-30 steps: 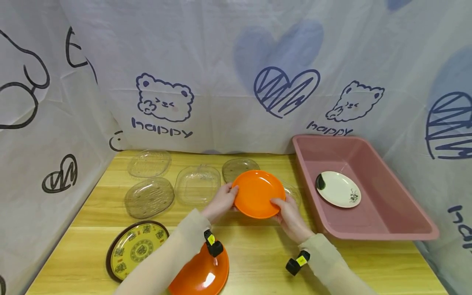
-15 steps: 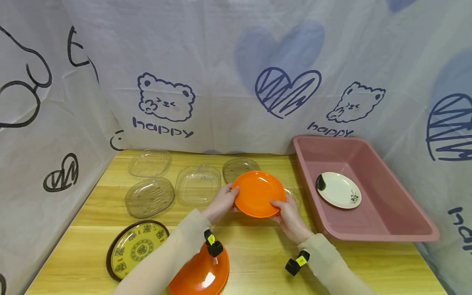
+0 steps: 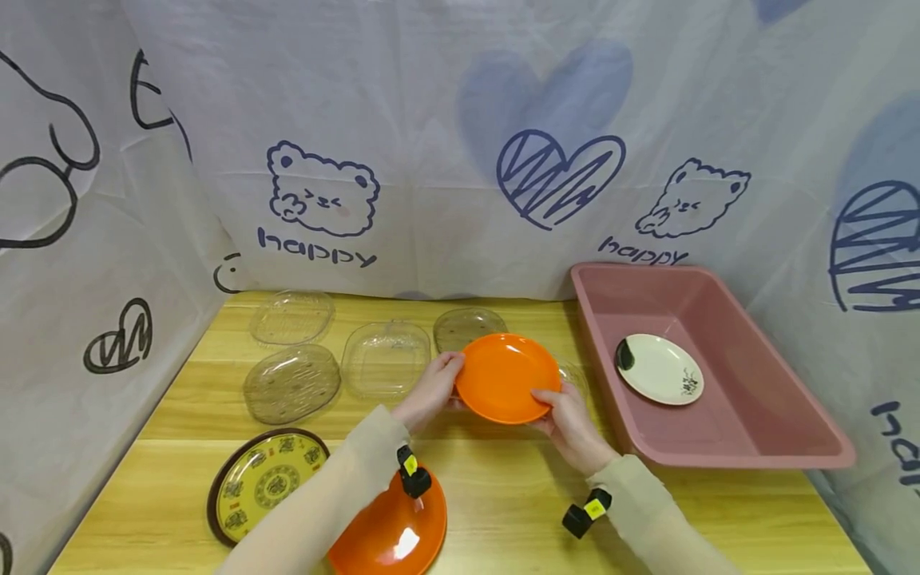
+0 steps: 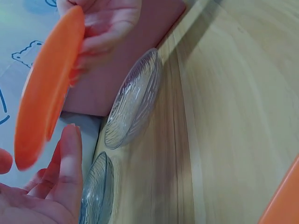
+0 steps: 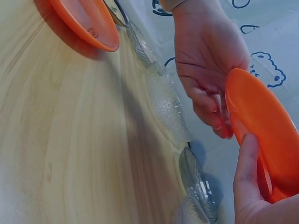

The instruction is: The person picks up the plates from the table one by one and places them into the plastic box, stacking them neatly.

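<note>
A small round orange plate is held up above the middle of the table. My right hand pinches its right edge, thumb on top and fingers beneath. At the opposite edge is my left hand. In the left wrist view, its fingers and thumb stand apart with the plate's edge between them, loosened from it. A larger orange-red dish lies below, partly hidden by the left sleeve. To its left is a yellow patterned plate with a dark brown rim.
A pink basin at the right holds a white oval plate with dark markings. Several clear dishes stand toward the back, including a square one and a greyish oval one. A printed white cloth hangs behind the table.
The left thumb has come off the plate's top to its edge. The right hand and the plate have shifted slightly to the right.
</note>
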`<state>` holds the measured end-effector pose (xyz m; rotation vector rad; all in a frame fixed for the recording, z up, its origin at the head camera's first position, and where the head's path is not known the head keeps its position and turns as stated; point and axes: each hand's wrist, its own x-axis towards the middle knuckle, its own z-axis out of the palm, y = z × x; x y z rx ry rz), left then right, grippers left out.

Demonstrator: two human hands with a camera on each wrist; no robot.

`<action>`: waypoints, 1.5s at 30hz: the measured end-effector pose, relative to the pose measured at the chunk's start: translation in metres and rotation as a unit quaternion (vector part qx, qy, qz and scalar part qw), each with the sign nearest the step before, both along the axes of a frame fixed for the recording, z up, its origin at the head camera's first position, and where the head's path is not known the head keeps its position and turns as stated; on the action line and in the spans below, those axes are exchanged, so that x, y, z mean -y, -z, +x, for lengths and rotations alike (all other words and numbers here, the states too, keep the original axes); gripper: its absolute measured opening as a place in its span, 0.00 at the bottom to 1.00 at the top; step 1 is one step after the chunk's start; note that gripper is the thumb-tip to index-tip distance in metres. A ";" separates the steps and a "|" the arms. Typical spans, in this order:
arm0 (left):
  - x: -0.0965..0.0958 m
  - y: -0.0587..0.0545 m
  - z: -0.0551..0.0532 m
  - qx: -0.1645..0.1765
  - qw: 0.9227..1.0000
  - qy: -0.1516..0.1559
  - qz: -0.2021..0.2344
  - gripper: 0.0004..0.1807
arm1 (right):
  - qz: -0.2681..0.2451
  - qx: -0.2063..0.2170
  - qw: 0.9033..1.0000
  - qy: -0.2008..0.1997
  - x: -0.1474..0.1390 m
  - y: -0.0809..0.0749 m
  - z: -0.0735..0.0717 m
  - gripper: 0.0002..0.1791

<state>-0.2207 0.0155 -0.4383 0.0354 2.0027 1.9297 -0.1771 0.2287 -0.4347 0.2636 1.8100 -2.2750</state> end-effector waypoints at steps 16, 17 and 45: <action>-0.010 -0.011 -0.001 -0.104 0.994 0.010 -0.035 0.23 | -0.009 0.002 1.000 0.012 -0.028 -0.026 0.004 0.32; -0.012 -0.012 -0.001 -0.116 0.992 0.011 -0.044 0.23 | -0.011 0.003 1.000 0.013 -0.031 -0.028 0.004 0.32; -0.081 -0.033 0.002 -0.335 0.904 0.102 -0.243 0.22 | -0.080 0.001 0.996 0.048 -0.119 -0.083 -0.007 0.34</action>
